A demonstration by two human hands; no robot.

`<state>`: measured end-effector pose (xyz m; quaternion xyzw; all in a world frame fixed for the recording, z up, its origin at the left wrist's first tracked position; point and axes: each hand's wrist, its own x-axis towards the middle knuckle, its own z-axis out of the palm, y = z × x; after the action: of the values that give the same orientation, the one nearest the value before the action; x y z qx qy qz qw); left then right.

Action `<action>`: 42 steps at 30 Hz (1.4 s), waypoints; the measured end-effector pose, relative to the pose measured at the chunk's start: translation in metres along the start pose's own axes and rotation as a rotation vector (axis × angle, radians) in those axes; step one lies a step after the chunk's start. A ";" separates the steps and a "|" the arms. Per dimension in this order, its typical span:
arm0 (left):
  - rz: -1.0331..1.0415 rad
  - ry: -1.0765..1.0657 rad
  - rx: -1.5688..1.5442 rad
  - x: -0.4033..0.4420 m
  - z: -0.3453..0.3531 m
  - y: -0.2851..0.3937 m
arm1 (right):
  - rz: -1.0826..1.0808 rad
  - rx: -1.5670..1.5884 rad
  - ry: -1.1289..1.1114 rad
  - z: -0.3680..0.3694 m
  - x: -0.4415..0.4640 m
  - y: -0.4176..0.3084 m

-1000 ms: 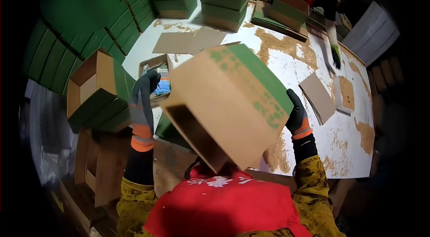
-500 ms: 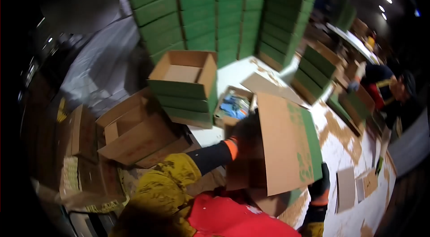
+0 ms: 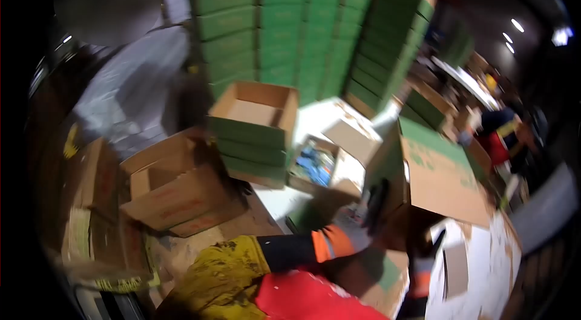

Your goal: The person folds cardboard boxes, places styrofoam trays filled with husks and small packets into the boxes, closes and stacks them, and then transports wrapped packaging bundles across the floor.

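Note:
A green-and-brown cardboard box (image 3: 445, 184) is tilted in front of me, its open side facing down. My left hand (image 3: 360, 220), in a grey and black glove with an orange cuff, presses against the box's left side with its fingers fairly straight. Under the box's lower edge is my right hand (image 3: 425, 253), dark-gloved, blurred and partly hidden; it appears to support the box. Below lies another cardboard piece with a green patch (image 3: 387, 271). Beyond my left hand, a small open carton (image 3: 296, 179) holds blue items I cannot make out.
Open green boxes (image 3: 251, 150) stand stacked left of centre, before a tall wall of green boxes (image 3: 281, 23). Brown cartons (image 3: 181, 193) crowd the left. Loose cardboard (image 3: 456, 270) lies on the white, scuffed table (image 3: 478, 290). A co-worker (image 3: 505, 135) is at the right.
The box has moved right and turned, so its green strip is now at the top. My left hand has come from behind it to its left side. The view has shifted slightly.

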<state>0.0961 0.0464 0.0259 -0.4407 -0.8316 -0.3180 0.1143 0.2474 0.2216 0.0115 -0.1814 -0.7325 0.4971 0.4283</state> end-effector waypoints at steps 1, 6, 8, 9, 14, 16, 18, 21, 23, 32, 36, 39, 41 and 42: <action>0.018 -0.018 -0.025 -0.017 0.003 0.002 | -0.057 -0.036 -0.005 0.000 0.003 0.005; 0.250 0.117 -0.176 -0.024 -0.031 0.017 | -0.267 -1.140 -0.308 -0.031 -0.012 0.015; 0.304 0.069 -0.151 -0.017 -0.034 0.019 | -0.273 -1.235 -0.260 -0.030 -0.026 0.018; 0.316 0.036 -0.068 -0.019 -0.038 0.022 | -0.206 -1.224 -0.244 -0.032 -0.031 0.012; 0.403 -0.076 -0.161 -0.022 -0.025 0.024 | -0.206 -1.090 0.105 -0.055 -0.055 0.053; 0.372 -0.118 -0.405 -0.029 -0.009 0.009 | -0.169 -0.904 0.168 -0.060 -0.062 0.065; 0.242 -0.046 -0.671 -0.035 0.029 -0.025 | 0.123 -0.850 0.079 -0.062 -0.050 0.025; 0.022 0.096 -0.667 -0.016 0.040 -0.081 | -0.290 -0.889 -0.046 -0.068 -0.028 -0.048; -0.023 0.136 -0.544 0.005 0.028 -0.108 | -0.453 -0.970 -0.358 -0.061 -0.033 -0.089; -0.219 -0.239 -0.630 -0.085 0.044 -0.171 | -0.186 -1.100 -0.722 -0.048 -0.113 0.004; -0.623 -0.090 -1.019 -0.117 0.050 -0.203 | -0.127 -1.154 -0.814 -0.021 -0.174 0.066; -0.679 -0.365 -0.866 -0.106 0.032 -0.213 | 0.074 -0.965 -0.767 -0.011 -0.161 0.048; -0.766 -0.615 -0.907 -0.080 0.007 -0.186 | 0.076 -1.011 -0.750 -0.023 -0.156 0.047; -0.615 -0.888 -0.784 -0.076 -0.003 -0.198 | 0.084 -1.049 -0.741 -0.031 -0.154 0.048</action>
<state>-0.0191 -0.0870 -0.0927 -0.2813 -0.7104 -0.4034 -0.5034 0.3521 0.1534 -0.0957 -0.2116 -0.9699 0.1190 -0.0188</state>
